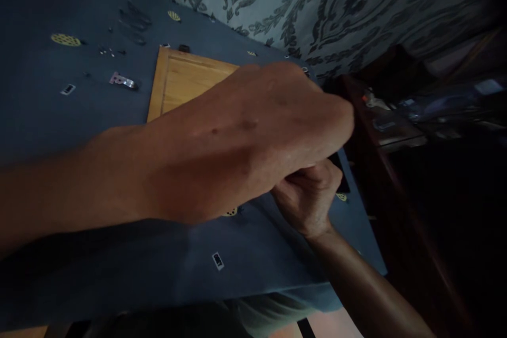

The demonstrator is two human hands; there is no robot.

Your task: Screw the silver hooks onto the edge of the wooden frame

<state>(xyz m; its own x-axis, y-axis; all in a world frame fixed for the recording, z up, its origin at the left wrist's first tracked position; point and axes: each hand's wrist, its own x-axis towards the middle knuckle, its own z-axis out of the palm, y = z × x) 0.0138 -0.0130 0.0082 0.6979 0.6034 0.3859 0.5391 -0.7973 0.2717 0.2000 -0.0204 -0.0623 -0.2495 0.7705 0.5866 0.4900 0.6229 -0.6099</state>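
l forearm [190, 163] hides wood panel [186, 82], hinge [123, 81] nr

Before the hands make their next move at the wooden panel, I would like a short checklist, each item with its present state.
1. Wooden panel lies flat on the blue table cover: ok.
2. Left hand is over the panel's right part: ok; whether it touches the panel: cannot tell.
3. Right hand is closed as a fist beneath the left one: ok; what it holds: cannot tell.
4. Metal hinge lies apart from the panel, to its left: ok.
5. Small screws are scattered beyond the hinge, away from both hands: ok.
6. Light on the work area is dim: not ok.
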